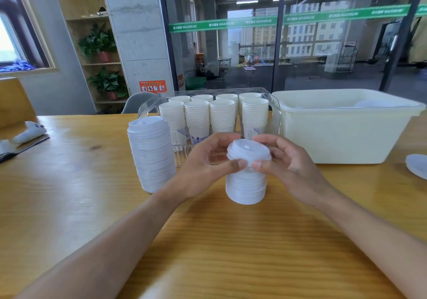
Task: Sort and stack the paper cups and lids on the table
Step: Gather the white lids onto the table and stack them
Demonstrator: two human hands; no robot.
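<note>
A short stack of white plastic lids (245, 189) stands on the wooden table (69, 194) in front of me. My left hand (203, 167) and my right hand (291, 164) both pinch the top lid (248, 152) at its rim, thumbs in front and fingers curled behind. A taller, leaning stack of lids (151, 154) stands to the left. Behind, several stacks of white paper cups (198, 119) fill a clear plastic tray (147, 106).
A cream plastic bin (342, 134) with loose lids inside sits at the right. One loose lid (417, 165) lies at the table's right edge. A white controller (30, 132) and dark papers lie far left. A chair back (138, 102) shows behind the table.
</note>
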